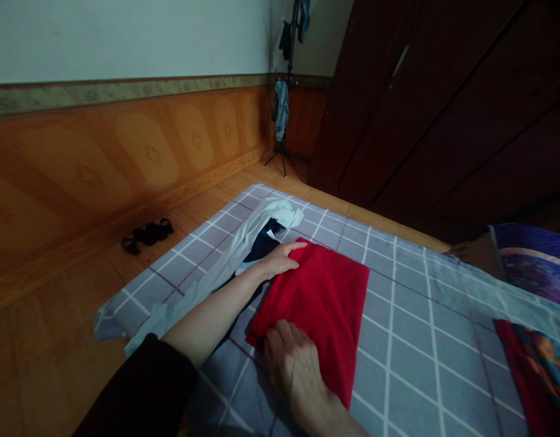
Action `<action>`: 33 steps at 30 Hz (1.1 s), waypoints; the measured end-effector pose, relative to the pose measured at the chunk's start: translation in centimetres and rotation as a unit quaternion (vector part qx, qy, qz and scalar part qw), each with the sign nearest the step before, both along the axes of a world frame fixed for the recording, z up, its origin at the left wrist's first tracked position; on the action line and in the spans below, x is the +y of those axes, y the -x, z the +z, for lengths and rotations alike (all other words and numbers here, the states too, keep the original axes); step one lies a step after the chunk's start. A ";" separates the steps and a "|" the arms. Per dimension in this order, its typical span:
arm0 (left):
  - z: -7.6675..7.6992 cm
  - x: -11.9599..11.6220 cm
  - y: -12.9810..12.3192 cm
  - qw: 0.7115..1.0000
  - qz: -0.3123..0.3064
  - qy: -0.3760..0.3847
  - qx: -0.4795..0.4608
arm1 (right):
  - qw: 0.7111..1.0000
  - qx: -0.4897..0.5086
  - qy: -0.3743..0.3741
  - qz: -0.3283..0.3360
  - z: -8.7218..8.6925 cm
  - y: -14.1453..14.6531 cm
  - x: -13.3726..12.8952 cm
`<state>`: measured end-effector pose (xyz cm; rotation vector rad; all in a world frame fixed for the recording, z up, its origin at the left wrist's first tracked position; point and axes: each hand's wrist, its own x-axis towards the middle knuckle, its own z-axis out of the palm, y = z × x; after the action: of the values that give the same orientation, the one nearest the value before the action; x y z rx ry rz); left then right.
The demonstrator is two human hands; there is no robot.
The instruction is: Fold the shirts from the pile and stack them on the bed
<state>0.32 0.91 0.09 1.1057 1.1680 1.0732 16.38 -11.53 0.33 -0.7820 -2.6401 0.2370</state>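
A red folded garment (325, 291) lies flat on the bed, its exact kind not plain from the folds. My left hand (278, 260) rests on its far left corner, index finger stretched along the top edge and thumb apart from it. At the near left edge, my right hand (292, 358) has its fingers curled over the red fabric, their tips partly hidden. Just left of the red garment, a pale long garment (256, 224) lies crumpled with dark navy cloth (261, 243) beside it, partly covered by my left forearm.
A grey checked sheet (411, 315) covers the bed. Patterned dark red cloth (529, 370) lies at the right, with a purple bundle (534, 261) behind. Black footwear (147, 235) sits on the tiled floor. A coat stand (286, 109) and dark wardrobe (398, 121) stand beyond.
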 end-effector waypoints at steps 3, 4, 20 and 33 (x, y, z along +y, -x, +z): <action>-0.2 0.0 0.2 1.000 0.003 -0.006 0.023 | 1.000 0.004 0.022 0.013 0.1 0.2 -0.5; -0.3 0.1 0.2 1.000 0.004 -0.007 0.030 | 1.000 -0.006 0.021 0.010 0.2 0.3 -0.6; -0.5 -0.1 -0.1 0.996 -0.003 -0.024 0.083 | 0.996 -0.090 -0.003 0.005 -0.2 -1.4 -1.0; 0.8 -0.9 -0.6 0.962 0.082 -0.100 0.241 | 0.991 -0.086 -0.102 -0.021 1.0 -3.3 -2.3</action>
<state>0.88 0.03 0.93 1.5047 1.5829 1.0978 19.68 -13.78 1.28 -0.8205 -2.7479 -0.1176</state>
